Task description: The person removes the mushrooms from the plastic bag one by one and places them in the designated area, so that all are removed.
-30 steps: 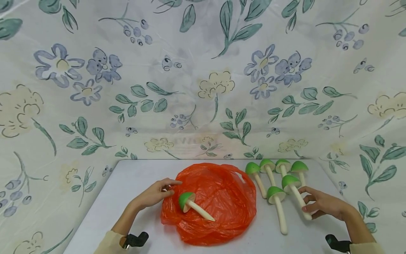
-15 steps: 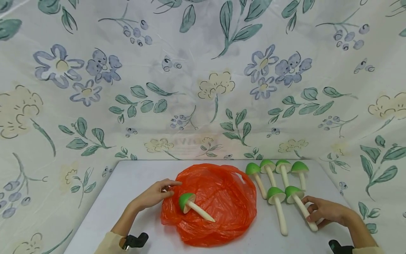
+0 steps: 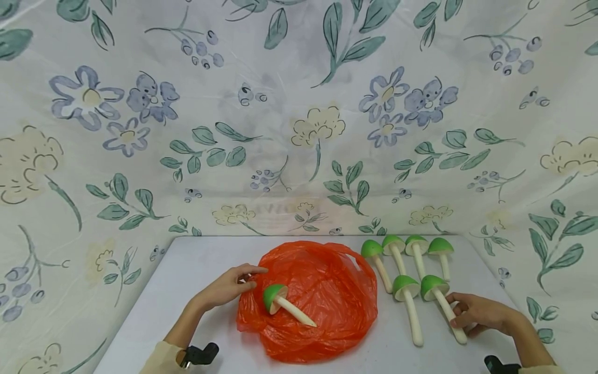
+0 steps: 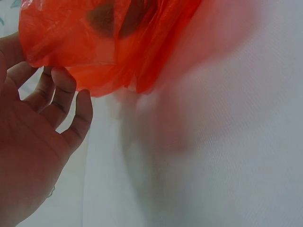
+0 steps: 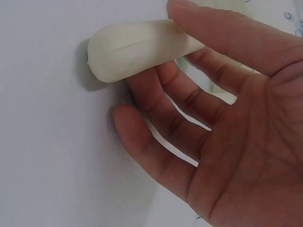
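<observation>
My right hand [image 3: 483, 311] is at the right of the table, with thumb and fingers round the stem of a green-capped mushroom [image 3: 434, 288]. Its pale, rounded stem end [image 5: 123, 52] rests at the table surface in the right wrist view. On the left, my left hand [image 3: 229, 285] pinches the edge of a crumpled red plastic bag [image 3: 336, 306]; in the left wrist view the bag's film [image 4: 66, 38] partly hides the fingertips. Another green-capped mushroom [image 3: 289, 309] lies on the red plastic, stem pointing to the lower right.
Beside the held mushroom lies a similar mushroom [image 3: 411, 311]. Several more mushrooms [image 3: 394, 249] lie in a row behind, close to the bag's right side. The white table [image 3: 201, 254] ends at a hanging floral cloth [image 3: 299, 130].
My right hand has moved the mushroom toward me and slightly right, bringing it down next to its neighbour. The left hand, the bag and the mushroom on it stay put.
</observation>
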Available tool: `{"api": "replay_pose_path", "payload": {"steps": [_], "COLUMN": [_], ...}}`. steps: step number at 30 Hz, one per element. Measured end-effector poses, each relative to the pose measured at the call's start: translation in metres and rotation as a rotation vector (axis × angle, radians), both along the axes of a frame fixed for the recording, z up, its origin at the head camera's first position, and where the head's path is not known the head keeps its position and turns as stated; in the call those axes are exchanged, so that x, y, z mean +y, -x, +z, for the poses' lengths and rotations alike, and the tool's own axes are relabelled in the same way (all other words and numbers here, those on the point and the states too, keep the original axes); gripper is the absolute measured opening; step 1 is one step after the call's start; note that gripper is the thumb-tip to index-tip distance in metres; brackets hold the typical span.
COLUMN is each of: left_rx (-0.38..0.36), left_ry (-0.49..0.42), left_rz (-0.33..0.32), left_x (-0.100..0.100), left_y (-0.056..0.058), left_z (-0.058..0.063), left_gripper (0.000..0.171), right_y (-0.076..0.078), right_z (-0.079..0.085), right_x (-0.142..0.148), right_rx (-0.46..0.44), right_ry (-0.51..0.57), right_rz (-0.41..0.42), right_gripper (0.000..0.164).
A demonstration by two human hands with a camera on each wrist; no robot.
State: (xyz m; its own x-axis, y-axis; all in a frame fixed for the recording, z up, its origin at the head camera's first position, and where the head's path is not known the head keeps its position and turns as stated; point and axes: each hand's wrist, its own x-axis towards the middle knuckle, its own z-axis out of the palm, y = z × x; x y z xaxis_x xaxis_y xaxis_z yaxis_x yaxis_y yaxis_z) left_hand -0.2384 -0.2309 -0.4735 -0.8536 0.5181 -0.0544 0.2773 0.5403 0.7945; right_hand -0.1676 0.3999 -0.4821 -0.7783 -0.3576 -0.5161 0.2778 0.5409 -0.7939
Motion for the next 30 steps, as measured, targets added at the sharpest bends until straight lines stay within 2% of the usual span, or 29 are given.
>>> {"api": "replay_pose_path", "payload": {"steps": [5,9,16,22,30], "left_rx": [0.014,0.018,0.020,0.014,0.006], "left_ry": [-0.011,-0.013,-0.007,-0.013,-0.021], "left_rz": [-0.013,-0.017,-0.015,-0.020,-0.020], "left_x": [-0.001,-0.001,0.001,0.001,0.001], "left_y": [0.000,0.000,-0.001,-0.001,-0.002], "left_z": [0.001,0.000,0.000,0.003,0.004], "left_gripper": [0.040,0.040,0.040,0.040,0.040], "right_y": [0.003,0.004,0.006,0.007,0.005], "right_z": [-0.002,-0.003,-0.004,-0.003,-0.003], "right_x": [0.003,0.005,0.009,0.010,0.010], "right_rx": [0.027,0.059,0.117,0.101,0.077], "right_ry": [-0.010,0.026,0.021,-0.048,-0.064], "right_rz": [-0.012,-0.023,-0.086,-0.143,-0.149], "right_gripper": [0.048,0.051,0.060,0.068,0.071]}}
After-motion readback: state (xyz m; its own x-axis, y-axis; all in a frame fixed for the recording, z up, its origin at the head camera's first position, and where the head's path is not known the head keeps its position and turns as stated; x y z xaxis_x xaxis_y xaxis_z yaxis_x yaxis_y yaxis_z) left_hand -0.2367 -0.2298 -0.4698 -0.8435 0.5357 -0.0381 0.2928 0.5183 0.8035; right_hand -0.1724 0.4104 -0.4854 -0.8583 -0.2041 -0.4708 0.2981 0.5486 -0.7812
